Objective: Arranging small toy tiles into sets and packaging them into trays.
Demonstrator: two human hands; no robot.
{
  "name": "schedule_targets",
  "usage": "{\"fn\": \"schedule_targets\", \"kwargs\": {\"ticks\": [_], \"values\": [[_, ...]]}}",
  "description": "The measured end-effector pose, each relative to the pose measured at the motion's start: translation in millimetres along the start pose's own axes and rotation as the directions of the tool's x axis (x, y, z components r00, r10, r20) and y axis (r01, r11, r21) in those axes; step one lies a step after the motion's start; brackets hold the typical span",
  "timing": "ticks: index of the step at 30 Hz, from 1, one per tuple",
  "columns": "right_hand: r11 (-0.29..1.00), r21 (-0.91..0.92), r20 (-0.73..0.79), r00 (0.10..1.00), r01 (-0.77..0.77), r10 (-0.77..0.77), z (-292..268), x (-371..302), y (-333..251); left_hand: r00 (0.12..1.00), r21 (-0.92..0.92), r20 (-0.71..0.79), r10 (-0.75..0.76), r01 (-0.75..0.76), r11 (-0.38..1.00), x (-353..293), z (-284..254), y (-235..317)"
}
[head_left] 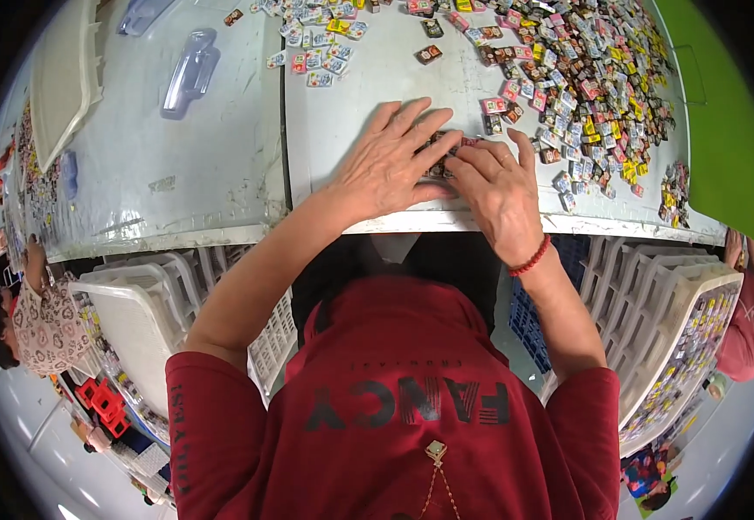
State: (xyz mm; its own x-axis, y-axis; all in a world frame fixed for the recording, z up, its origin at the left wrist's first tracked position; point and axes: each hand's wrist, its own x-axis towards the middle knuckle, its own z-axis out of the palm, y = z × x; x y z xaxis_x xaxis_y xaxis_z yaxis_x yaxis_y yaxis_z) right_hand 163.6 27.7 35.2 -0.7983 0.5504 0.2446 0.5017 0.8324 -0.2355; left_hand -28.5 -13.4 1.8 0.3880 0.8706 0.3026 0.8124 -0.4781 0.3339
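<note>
My left hand (397, 162) lies over a small cluster of dark brown miniature boxes (436, 154) near the front edge of the white table. Its fingers are spread apart, with the thumb on the near side of the cluster. From the right, my right hand (500, 184) bends its fingers down onto the same boxes, gripping at their right end. Both hands partly hide the cluster, so how the boxes are lined up there is unclear. Just beyond my right hand lie a pink miniature box (494, 106) and a few dark ones.
A large heap of miniature boxes (585, 78) in several colours covers the table's right side. A smaller group (318, 54) lies at the far middle. Clear plastic shells (190, 74) rest left of the table seam. White crates (139, 303) stand below; other people are at both sides.
</note>
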Motion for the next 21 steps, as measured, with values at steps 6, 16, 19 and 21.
{"fn": "schedule_targets", "kwargs": {"ticks": [6,16,19,21], "values": [[0.998,0.062,-0.159,0.986,-0.032,0.041,15.5,-14.0,0.3,1.000,0.008,0.024,-0.010,0.009,1.000,0.1,-0.8,-1.1],[0.988,0.099,-0.249,0.959,-0.117,0.138,7.0,-24.3,-9.2,0.996,-0.114,-0.081,-0.028,0.019,0.993,-3.3,-6.1,-2.1],[0.955,0.204,-0.321,0.907,-0.213,0.271,3.6,-36.6,5.5,0.972,-0.025,-0.217,-0.093,0.090,0.996,-14.1,-17.2,-11.1],[0.947,0.169,-0.326,0.891,-0.275,0.317,-0.9,-39.0,8.7,0.976,-0.016,-0.195,-0.096,0.095,0.995,-30.5,-24.4,-2.6]]}}
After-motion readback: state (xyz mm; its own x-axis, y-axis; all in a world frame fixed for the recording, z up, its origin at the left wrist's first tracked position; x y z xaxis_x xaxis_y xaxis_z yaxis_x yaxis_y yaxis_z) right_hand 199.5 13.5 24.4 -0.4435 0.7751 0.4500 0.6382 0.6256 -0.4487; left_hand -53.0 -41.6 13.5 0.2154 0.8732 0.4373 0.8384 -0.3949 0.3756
